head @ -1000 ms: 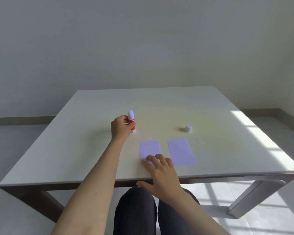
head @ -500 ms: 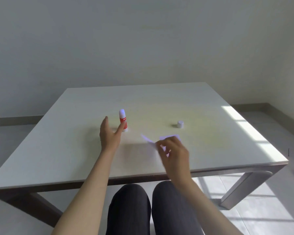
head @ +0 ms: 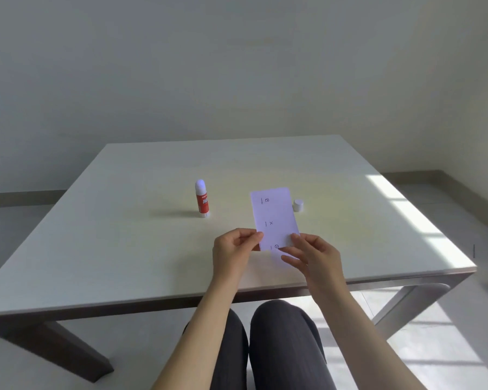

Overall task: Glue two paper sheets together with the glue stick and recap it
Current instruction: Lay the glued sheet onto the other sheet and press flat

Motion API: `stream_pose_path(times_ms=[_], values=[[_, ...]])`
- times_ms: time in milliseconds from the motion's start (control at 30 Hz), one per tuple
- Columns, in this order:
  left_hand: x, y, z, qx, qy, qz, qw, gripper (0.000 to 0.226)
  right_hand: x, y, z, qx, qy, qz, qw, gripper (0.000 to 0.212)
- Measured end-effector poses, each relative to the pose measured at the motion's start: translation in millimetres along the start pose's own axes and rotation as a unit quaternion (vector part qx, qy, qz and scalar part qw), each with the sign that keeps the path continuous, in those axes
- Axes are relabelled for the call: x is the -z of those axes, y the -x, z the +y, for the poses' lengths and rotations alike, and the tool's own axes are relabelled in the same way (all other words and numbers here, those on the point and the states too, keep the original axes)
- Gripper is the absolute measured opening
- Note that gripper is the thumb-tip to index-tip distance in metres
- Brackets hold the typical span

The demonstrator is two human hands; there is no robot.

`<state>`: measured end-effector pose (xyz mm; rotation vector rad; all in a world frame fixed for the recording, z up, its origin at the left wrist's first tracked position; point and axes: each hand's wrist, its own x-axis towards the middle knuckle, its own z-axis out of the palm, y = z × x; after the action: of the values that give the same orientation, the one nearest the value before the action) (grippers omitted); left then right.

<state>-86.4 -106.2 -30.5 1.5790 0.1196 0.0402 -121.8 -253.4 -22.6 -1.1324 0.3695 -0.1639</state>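
Note:
A small white paper sheet (head: pixel 275 215) with faint printed marks is held upright above the table. My left hand (head: pixel 234 249) pinches its lower left corner and my right hand (head: pixel 312 254) pinches its lower right corner. Part of a second pale sheet (head: pixel 282 261) shows on the table under my right hand, mostly hidden. The red glue stick (head: pixel 202 199) stands uncapped on the table, left of the paper, with its white glue tip up. Its white cap (head: pixel 298 205) sits on the table just right of the held sheet.
The pale table (head: pixel 124 235) ends at a near edge just below my hands. A bright sunlit patch lies along its right side. My knees in dark trousers (head: pixel 265 347) are under the table.
My left hand let go of the glue stick, which stays standing, and moved right to the paper. My right hand lifted a sheet off the table; both hands now hold it upright.

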Motion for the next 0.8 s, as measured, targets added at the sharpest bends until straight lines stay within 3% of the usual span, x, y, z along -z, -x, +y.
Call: stream_pose_path(times_ms=[100,200,333,800], values=[[-7.6,1.9,-3.1,0.009,-0.039,-0.02,0.999,0.014,15.3,-8.8,-8.8,0.046,0.122,0.022,0.991,0.016],[-16.3,3.1,-9.0,-0.015,-0.141,-0.014,0.99,0.011,30.9,-16.2,-12.5,0.087,0.299,0.035,0.95,0.016],[-22.2,1.8,-11.0,-0.028,-0.215,-0.013,0.976,0.01,39.1,-22.0,-11.5,0.124,0.436,0.06,0.889,0.019],[-26.7,2.3,-11.2,-0.032,-0.285,0.005,0.958,0.007,39.4,-29.0,-0.8,0.139,0.515,0.064,0.843,0.013]])
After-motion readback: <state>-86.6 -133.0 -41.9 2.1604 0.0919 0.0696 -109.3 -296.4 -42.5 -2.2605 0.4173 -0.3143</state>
